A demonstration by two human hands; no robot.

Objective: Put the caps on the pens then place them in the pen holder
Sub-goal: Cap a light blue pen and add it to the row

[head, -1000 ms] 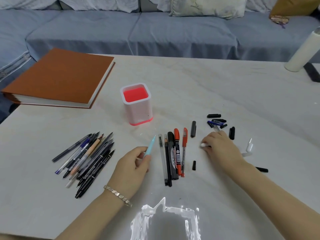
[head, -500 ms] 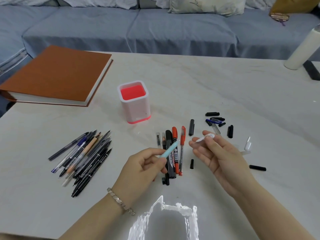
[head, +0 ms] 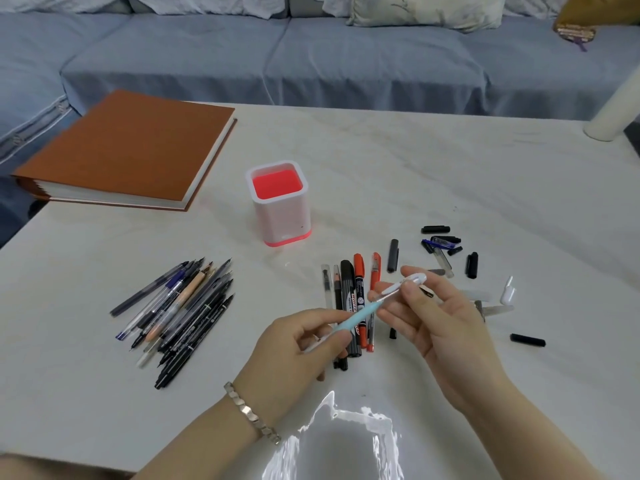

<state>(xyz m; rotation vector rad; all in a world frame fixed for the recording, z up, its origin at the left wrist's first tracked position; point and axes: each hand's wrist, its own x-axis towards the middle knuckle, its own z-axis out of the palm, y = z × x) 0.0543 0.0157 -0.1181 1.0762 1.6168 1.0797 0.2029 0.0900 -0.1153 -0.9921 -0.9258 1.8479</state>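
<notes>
Light-blue pen (head: 360,315) first: the left hand (head: 301,344) grips its lower barrel, fingers curled round it, and the tip slants up and to the right; the right hand (head: 440,317) pinches a white cap (head: 407,285) between thumb and forefinger, its other fingers spread loose beneath; the cap's mouth meets the pen's tip, though I cannot tell whether the tip is already inside; both are held in the air above the desk (head: 415,168); a silver bracelet (head: 251,414) sits on the left wrist.

Under the two hands lies a row of capped pens (head: 349,289), side by side on the desk; among them are a clear one, a black marker, a red marker and a slim red pen; a single black cap (head: 393,255) lies just beside the row's far end. Beyond the right hand's fingers, loose caps (head: 441,239) lie in a small scatter, mostly black, one dark blue; a second white cap (head: 507,291) lies further right, and a lone black cap (head: 527,340) lies apart, near the right wrist.

Well to the left lies a heap of uncapped pens (head: 176,317), fanned out, bare tips showing. The pen holder (head: 278,216) stands upright beyond the row, with white walls and a red inside and foot; a brown album (head: 128,150) lies flat at the far left corner; a white cylinder (head: 616,109) stands at the right edge, cut off by the frame; a blue sofa (head: 277,57) runs behind the desk.
</notes>
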